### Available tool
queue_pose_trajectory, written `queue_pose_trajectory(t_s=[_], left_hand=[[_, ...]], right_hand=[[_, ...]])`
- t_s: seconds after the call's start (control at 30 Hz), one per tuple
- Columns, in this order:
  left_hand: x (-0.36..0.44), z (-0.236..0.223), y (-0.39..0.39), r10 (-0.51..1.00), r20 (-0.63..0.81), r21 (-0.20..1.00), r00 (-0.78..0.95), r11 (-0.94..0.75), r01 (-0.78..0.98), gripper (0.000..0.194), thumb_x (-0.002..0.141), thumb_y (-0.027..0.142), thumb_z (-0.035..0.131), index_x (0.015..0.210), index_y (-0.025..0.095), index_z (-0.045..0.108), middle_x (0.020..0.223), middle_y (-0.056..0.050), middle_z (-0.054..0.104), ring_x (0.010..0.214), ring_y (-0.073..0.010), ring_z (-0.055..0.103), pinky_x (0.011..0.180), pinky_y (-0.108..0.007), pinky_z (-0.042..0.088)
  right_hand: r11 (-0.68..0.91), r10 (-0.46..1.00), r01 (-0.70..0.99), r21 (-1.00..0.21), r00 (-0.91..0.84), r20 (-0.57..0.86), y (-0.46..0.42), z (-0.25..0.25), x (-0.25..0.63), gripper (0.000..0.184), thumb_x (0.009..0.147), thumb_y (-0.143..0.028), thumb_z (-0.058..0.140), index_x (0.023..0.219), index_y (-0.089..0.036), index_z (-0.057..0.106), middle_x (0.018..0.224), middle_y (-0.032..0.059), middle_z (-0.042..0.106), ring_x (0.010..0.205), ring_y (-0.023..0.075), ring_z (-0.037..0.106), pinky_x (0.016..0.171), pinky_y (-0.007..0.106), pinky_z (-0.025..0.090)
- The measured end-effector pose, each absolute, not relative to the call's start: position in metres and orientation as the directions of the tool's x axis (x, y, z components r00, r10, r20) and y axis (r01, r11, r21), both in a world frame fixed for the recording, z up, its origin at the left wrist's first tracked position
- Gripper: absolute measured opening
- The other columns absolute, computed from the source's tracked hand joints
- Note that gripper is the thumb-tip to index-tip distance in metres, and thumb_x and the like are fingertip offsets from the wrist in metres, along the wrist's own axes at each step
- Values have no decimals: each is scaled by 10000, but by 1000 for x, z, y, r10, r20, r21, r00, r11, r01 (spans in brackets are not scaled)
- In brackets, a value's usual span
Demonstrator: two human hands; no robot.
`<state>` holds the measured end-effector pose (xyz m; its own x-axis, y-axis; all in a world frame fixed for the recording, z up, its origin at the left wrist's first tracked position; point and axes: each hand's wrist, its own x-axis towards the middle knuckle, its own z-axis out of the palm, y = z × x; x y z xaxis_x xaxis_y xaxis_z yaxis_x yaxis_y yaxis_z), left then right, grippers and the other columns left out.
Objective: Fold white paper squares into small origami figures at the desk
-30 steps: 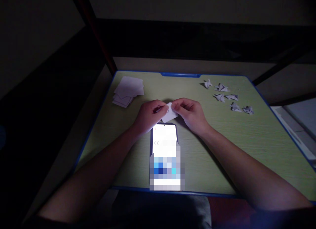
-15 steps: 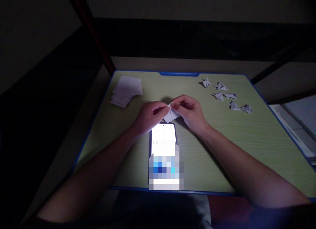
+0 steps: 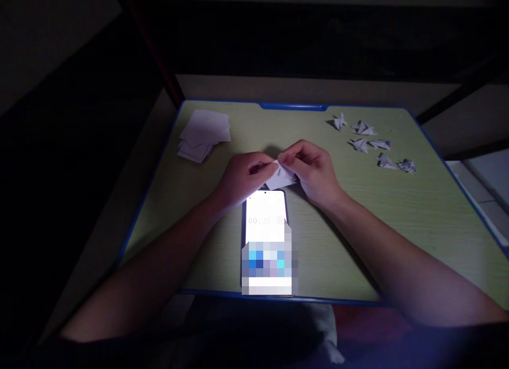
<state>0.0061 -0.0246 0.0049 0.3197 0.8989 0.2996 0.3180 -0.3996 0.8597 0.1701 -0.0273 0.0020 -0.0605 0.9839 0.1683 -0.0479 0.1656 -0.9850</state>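
A small folded piece of white paper (image 3: 281, 179) with a dark mark on it is pinched between my two hands, just beyond the top end of a lit phone (image 3: 265, 207). My left hand (image 3: 247, 178) is closed on the paper's left side, thumb and index finger at its upper edge. From the other side my right hand (image 3: 312, 170) grips it, its thumb close to the left thumb. The fingers behind the paper are partly hidden. The phone lies flat below the hands, its screen bright and partly blurred out.
A loose stack of paper sheets (image 3: 204, 128) lies at the table's back left. Several small folded paper figures (image 3: 362, 128) are spread over the back right. The green table (image 3: 191, 242) has a blue rim. White objects (image 3: 487, 181) stand beyond its right edge.
The view has tilted a little, so everything sits slightly higher in the picture. Both hands still pinch the paper; the thumbs have shifted slightly and more of its face shows.
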Motion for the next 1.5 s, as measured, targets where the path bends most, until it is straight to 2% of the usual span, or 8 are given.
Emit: queue_pose_trajectory(t_s=[0.17, 0.3, 0.5, 0.73, 1.0, 1.17, 1.37, 1.5], left_hand=[[6, 4, -23, 919, 318, 877, 233, -379, 296, 170, 825, 250, 601, 688, 161, 649, 555, 30, 562, 543, -78, 494, 499, -212, 357], [6, 2, -22, 931, 322, 894, 174, -359, 269, 158, 803, 244, 611, 669, 161, 623, 554, 29, 565, 551, -78, 498, 503, -209, 364], [4, 5, -19, 946, 231, 919, 226, -288, 268, 188, 809, 285, 597, 682, 151, 629, 527, 41, 532, 487, -64, 464, 455, -197, 322], [2, 8, -20, 927, 251, 849, 278, -349, 396, 289, 832, 285, 592, 576, 155, 560, 512, 29, 496, 514, -76, 440, 466, -226, 276], [3, 4, -21, 914, 288, 846, 287, -383, 371, 200, 825, 258, 618, 650, 161, 612, 541, 36, 545, 539, -79, 481, 489, -216, 318], [4, 3, -22, 913, 293, 870, 284, -378, 318, 211, 830, 285, 612, 655, 169, 626, 527, 36, 514, 530, -83, 447, 491, -231, 307], [2, 9, -24, 906, 277, 864, 320, -380, 329, 229, 826, 261, 553, 624, 156, 578, 512, 36, 489, 513, -80, 428, 491, -234, 290], [3, 7, -23, 913, 261, 865, 315, -366, 342, 199, 817, 268, 570, 652, 158, 582, 527, 42, 501, 517, -77, 438, 499, -231, 302]], right_hand=[[153, 984, -55, -987, -81, 157, -27, 3, 170, 278, 692, -435, 819, 722, -196, 680, 581, -40, 601, 507, 73, 458, 481, 236, 340], [101, 987, -49, -994, -121, 107, -23, 2, 172, 347, 619, -471, 861, 699, -173, 702, 617, -16, 658, 543, 84, 519, 512, 239, 380], [99, 992, -34, -994, -76, 102, -21, -2, 173, 371, 606, -491, 864, 670, -169, 692, 592, -16, 642, 525, 84, 502, 495, 242, 367], [139, 988, -15, -990, -67, 140, -23, -4, 173, 331, 658, -474, 840, 696, -179, 694, 606, -18, 624, 547, 91, 497, 512, 252, 368], [76, 984, -44, -996, -157, 82, -24, 3, 173, 308, 640, -425, 858, 702, -176, 688, 586, -42, 588, 515, 65, 456, 481, 231, 320], [82, 984, -42, -996, -156, 87, -24, 3, 174, 320, 663, -451, 838, 708, -176, 682, 585, -39, 592, 519, 71, 472, 480, 230, 332], [96, 986, -37, -995, -135, 100, -25, 3, 171, 400, 633, -523, 842, 702, -182, 644, 570, -43, 569, 501, 71, 454, 471, 238, 330], [106, 988, -14, -994, -108, 107, -24, 1, 171, 424, 627, -551, 837, 695, -189, 626, 564, -46, 548, 502, 72, 436, 470, 242, 318]])
